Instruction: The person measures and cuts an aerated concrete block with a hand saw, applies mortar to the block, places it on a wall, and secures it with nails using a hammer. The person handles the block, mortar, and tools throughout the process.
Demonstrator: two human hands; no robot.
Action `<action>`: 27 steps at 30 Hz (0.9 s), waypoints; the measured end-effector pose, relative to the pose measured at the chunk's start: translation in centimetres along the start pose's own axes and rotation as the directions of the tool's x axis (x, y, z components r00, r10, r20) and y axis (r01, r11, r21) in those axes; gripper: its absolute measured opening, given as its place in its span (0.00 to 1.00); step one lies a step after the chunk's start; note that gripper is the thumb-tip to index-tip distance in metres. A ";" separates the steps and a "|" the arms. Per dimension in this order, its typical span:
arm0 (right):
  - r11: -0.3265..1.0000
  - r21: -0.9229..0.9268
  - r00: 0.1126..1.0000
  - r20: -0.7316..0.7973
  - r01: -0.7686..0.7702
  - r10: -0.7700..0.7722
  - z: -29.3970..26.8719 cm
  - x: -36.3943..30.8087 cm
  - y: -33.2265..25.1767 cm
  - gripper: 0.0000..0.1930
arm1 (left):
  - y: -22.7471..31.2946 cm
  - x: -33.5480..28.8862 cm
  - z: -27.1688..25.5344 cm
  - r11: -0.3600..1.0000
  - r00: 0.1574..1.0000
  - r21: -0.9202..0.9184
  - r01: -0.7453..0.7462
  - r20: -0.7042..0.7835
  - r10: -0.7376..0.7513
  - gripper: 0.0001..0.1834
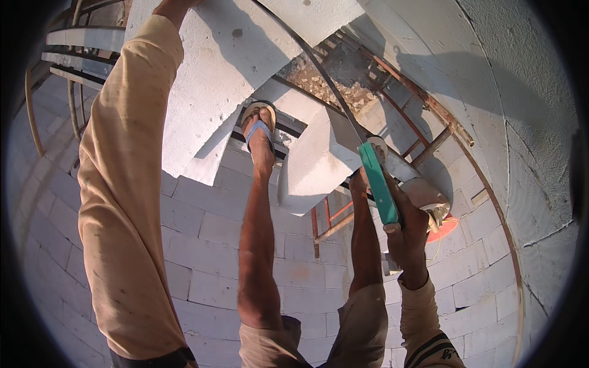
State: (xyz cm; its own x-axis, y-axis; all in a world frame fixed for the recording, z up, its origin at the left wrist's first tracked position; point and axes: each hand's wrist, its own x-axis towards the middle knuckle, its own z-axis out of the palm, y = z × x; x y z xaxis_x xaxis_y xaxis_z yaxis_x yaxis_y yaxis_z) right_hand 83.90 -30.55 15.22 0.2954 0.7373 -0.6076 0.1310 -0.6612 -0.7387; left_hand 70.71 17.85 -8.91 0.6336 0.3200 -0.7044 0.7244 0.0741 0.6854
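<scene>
While stretched up past the edge of view with the left grip, too cropped to tell open from closed, clasping the green-handled saw firmly in the right grip, closed tight around it. From there, up and leftward along the blade, to the big pale slab beneath; cannot tell from this angle whether seated in a kerf or merely lying across. Judged underway rather than finished: saw in hand and lined up over the slab, but no clean parting plain to see, so probably some cutting left, how much uncertain. Below the slab's edge, standing with a sandalled foot beside a smaller white block, angular and perhaps already shaped. Farther off, past loose rubble and rusty scaffold tubes, looking down on courses of pale blocks with narrow joints.
</scene>
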 end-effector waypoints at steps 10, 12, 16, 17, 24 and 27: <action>0.951 -0.260 0.986 -0.036 -0.167 0.164 -2.4 -6.8 1.0 0.40 | 3.2 -2.2 0.7 0.937 0.981 0.307 -0.168 -0.045 0.191 0.54; 0.917 -0.370 0.989 -0.048 -0.150 0.143 -4.0 -10.9 0.7 0.36 | 4.9 -3.2 2.3 0.859 0.952 0.477 -0.185 -0.128 0.277 0.56; 0.915 -0.339 0.976 -0.051 -0.217 0.213 -7.4 -17.6 -2.0 0.35 | 8.7 -6.6 5.6 0.854 0.925 0.504 -0.128 -0.251 0.287 0.57; 0.880 -0.411 0.971 -0.074 -0.237 0.227 -8.2 -19.4 -3.2 0.35 | 9.4 -7.6 6.6 0.863 0.915 0.480 -0.156 -0.258 0.309 0.56; 0.731 -0.264 0.770 -0.336 -0.629 0.542 -14.3 -31.6 -8.5 0.38 | 11.5 -14.1 20.3 0.801 0.761 0.540 -0.260 -0.396 0.514 0.54; 0.702 -0.201 0.713 -0.391 -0.683 0.581 -15.8 -34.0 -8.4 0.39 | 10.4 -14.6 25.9 0.809 0.818 0.491 -0.323 -0.285 0.499 0.56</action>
State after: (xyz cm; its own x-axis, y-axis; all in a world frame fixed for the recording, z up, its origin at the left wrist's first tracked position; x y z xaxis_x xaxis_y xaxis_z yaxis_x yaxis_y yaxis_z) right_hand 87.67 -52.26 46.73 0.6574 0.0875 -0.7485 0.0809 -0.9957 -0.0453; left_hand 76.07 -10.49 3.73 0.8027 0.5681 -0.1813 0.5150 -0.5071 0.6912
